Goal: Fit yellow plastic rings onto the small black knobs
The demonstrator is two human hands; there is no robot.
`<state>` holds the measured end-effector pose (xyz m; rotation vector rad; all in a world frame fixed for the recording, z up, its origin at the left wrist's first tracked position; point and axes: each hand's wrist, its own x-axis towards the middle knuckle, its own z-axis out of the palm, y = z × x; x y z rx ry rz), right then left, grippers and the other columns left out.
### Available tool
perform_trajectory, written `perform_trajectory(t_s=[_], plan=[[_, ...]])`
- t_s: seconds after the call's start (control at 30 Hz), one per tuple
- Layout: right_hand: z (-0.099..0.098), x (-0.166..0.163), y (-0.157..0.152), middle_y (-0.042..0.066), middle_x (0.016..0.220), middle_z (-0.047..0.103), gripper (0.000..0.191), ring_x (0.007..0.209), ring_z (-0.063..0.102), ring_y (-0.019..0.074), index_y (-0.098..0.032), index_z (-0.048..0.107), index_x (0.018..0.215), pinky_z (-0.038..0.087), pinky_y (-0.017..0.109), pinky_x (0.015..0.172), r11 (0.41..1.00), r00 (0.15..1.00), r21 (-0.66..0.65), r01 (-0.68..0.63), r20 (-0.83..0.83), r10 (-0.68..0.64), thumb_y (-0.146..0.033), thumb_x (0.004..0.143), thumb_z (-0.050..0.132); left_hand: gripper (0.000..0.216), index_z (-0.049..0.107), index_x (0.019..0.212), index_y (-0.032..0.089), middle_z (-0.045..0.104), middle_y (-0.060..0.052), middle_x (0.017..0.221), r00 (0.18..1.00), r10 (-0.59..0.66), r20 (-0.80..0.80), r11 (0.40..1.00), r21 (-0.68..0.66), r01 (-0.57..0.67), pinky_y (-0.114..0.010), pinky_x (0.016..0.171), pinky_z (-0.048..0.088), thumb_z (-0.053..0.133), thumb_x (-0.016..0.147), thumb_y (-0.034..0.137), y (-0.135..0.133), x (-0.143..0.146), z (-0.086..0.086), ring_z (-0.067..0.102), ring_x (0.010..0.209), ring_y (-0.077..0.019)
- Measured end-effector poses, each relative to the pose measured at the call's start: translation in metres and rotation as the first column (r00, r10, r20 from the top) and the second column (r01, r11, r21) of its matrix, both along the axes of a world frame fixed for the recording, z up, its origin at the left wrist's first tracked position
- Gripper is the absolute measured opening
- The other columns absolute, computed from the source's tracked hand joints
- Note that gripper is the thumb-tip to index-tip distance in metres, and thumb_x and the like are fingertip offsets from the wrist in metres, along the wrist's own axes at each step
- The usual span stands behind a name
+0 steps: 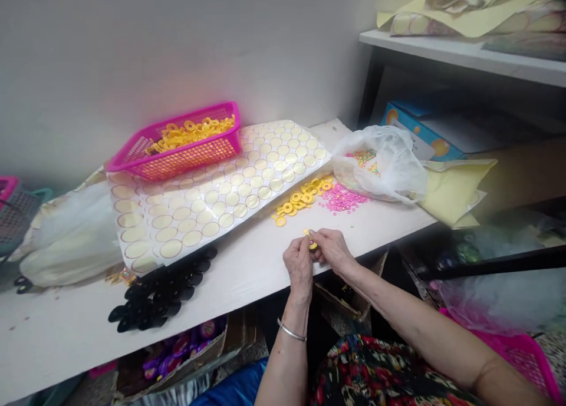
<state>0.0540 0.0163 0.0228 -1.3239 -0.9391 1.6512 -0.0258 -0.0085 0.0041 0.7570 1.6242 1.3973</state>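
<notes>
Near the front edge of the white table, my left hand and my right hand meet, both closed on one small yellow ring-shaped plastic piece. Something dark pink shows at the ring's middle, partly hidden by the fingertips. Just beyond my hands lies a row of similar yellow ring pieces. To their right is a loose heap of tiny pink beads. A white plastic bag with multicoloured beads inside stands behind that heap.
A pink basket of yellow pieces rests on sheets of round stickers. Black oval pieces lie at the front left. Below the table edge is a cardboard box with purple items. A shelf overhangs the right side.
</notes>
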Motion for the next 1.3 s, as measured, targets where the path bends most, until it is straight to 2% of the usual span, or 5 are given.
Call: perform_trajectory(t_s=[0.23, 0.43, 0.63, 0.87, 1.3], plan=[[0.003, -0.001, -0.002, -0.006, 0.041, 0.043, 0.027, 0.033, 0.04, 0.0079, -0.018, 0.051, 0.062, 0.03, 0.019, 0.031, 1.0, 1.0, 0.003, 0.001, 0.017, -0.001, -0.042, 0.075, 0.053, 0.036, 0.058, 0.071, 0.015, 0.051, 0.003, 0.053, 0.997, 0.043, -0.068, 0.999, -0.002, -0.044, -0.02, 0.045, 0.037, 0.051, 0.077, 0.05, -0.005, 0.013, 0.001, 0.048, 0.048, -0.0086], [-0.008, 0.004, 0.007, -0.002, 0.056, 0.052, 0.026, 0.048, 0.048, 0.0098, -0.017, 0.056, 0.067, 0.038, 0.021, 0.041, 0.988, 0.996, 0.155, -0.017, 0.089, 0.003, -0.042, 0.074, 0.054, 0.034, 0.061, 0.074, 0.015, 0.057, 0.0, 0.066, 0.987, 0.096, -0.129, 0.994, 0.056, -0.089, -0.019, 0.053, 0.043, 0.053, 0.077, 0.048, 0.004, 0.016, 0.002, 0.054, 0.061, -0.0103], [-0.012, -0.002, 0.004, -0.007, 0.044, 0.043, 0.03, 0.036, 0.041, 0.0081, -0.017, 0.051, 0.066, 0.035, 0.02, 0.033, 1.0, 0.989, -0.003, -0.017, -0.15, 0.017, -0.046, 0.07, 0.058, 0.04, 0.059, 0.078, 0.014, 0.047, 0.005, 0.052, 0.986, -0.008, 0.165, 0.999, -0.034, 0.014, -0.018, 0.038, 0.037, 0.056, 0.072, 0.053, 0.001, 0.01, 0.001, 0.044, 0.04, -0.0072], [-0.004, 0.009, 0.005, -0.007, 0.044, 0.048, 0.028, 0.04, 0.048, 0.0067, -0.015, 0.05, 0.069, 0.049, 0.022, 0.042, 0.989, 0.963, -0.05, -0.137, -0.24, 0.122, -0.034, 0.063, 0.069, 0.035, 0.065, 0.086, 0.011, 0.064, -0.003, 0.072, 0.993, -0.062, 0.105, 0.994, 0.1, 0.051, -0.02, 0.055, 0.045, 0.06, 0.07, 0.042, -0.004, 0.003, -0.004, 0.057, 0.062, -0.011], [-0.001, 0.006, 0.013, -0.002, 0.039, 0.052, 0.011, 0.034, 0.049, 0.0093, -0.013, 0.053, 0.064, 0.05, 0.027, 0.039, 0.981, 0.985, -0.186, -0.048, -0.173, 0.016, -0.013, 0.065, 0.064, 0.031, 0.066, 0.073, 0.009, 0.057, 0.001, 0.049, 0.966, -0.025, 0.256, 0.999, -0.015, 0.03, -0.02, 0.041, 0.037, 0.068, 0.06, 0.037, 0.01, -0.002, 0.003, 0.048, 0.039, -0.0081]])
